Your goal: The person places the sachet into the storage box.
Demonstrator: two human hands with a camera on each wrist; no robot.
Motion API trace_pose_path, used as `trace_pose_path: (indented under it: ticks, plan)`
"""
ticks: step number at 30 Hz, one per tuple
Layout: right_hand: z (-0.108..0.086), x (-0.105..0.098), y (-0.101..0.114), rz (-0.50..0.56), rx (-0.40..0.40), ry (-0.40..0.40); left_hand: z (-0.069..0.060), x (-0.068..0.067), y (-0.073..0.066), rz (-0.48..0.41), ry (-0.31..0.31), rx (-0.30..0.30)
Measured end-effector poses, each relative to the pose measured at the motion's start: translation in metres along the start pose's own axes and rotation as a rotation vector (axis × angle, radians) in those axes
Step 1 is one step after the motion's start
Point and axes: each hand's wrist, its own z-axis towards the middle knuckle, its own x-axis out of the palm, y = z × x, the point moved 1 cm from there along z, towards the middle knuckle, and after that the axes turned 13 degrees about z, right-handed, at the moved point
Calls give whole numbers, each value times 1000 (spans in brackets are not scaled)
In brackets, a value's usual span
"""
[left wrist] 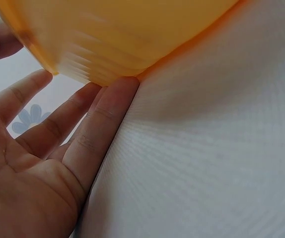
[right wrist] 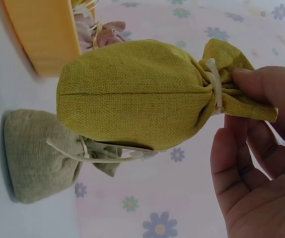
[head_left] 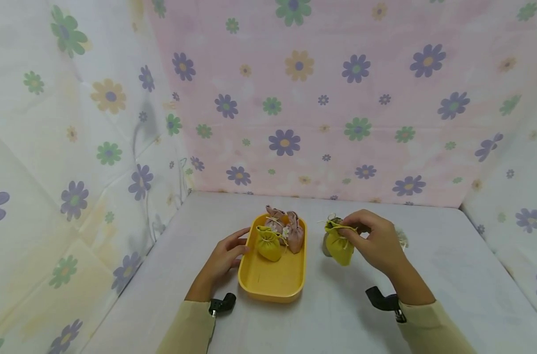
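Note:
My right hand [head_left: 376,241] pinches a yellow-green drawstring pouch [right wrist: 132,94] by its gathered neck, holding it up to the right of a yellow tray [head_left: 270,281]. In the right wrist view, a grey-green pouch [right wrist: 38,153] stands on the table behind the held one. My left hand [head_left: 224,255] lies against the tray's left side; in the left wrist view its extended fingers [left wrist: 107,106] touch the tray's outer wall. Inside the tray's far half are another yellow-green pouch [head_left: 268,247] and two dusty-pink pouches [head_left: 296,235].
A pale, partly hidden item [head_left: 402,238] sits on the table [head_left: 321,319] behind my right hand. Flower-printed cloth [head_left: 321,113] encloses the back and both sides. A black camera mount is on each wrist.

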Motion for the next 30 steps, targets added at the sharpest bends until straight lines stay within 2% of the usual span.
trace_pose_path:
  ticks: [16,22,30]
  plan:
    - [15,22,7,63,6,23,0,0,1,-5,1,0]
    - [21,30,11,89,26,35,-1,0,0,9,4,22]
    - [27,40,16,62,52,41,-2,1,-1,9,2,15]
